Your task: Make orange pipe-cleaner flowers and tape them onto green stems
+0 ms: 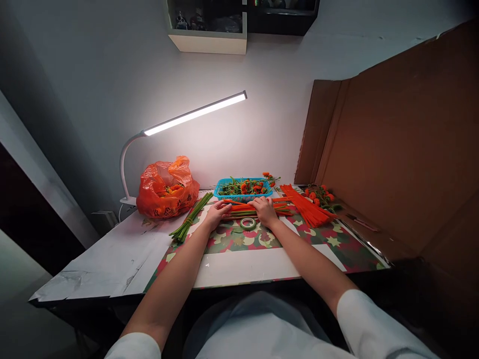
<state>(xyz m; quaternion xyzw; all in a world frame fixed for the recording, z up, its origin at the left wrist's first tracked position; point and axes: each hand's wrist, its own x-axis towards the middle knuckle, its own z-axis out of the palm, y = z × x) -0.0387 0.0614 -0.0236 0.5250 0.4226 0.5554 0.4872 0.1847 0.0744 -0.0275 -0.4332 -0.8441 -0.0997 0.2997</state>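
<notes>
Orange and green sticks [241, 212] lie crosswise on the patterned mat, between and under my two hands. My left hand [218, 211] is at their left end, its fingers bent against the orange sticks. Over the middle of the sticks, my right hand [265, 209] has its fingers curled onto them. Whether either hand grips a stick is too small to tell. A roll of green tape [248, 224] lies just in front of the sticks, between my hands. Behind them stands a blue basket [243, 196] with orange flowers and green stems.
A bundle of green stems [190, 218] and an orange plastic bag [168, 192] are at the left, near a lit lamp [196, 113]. Orange sticks [309, 207] and orange flowers [318, 195] lie at the right, beside a cardboard sheet [392, 139].
</notes>
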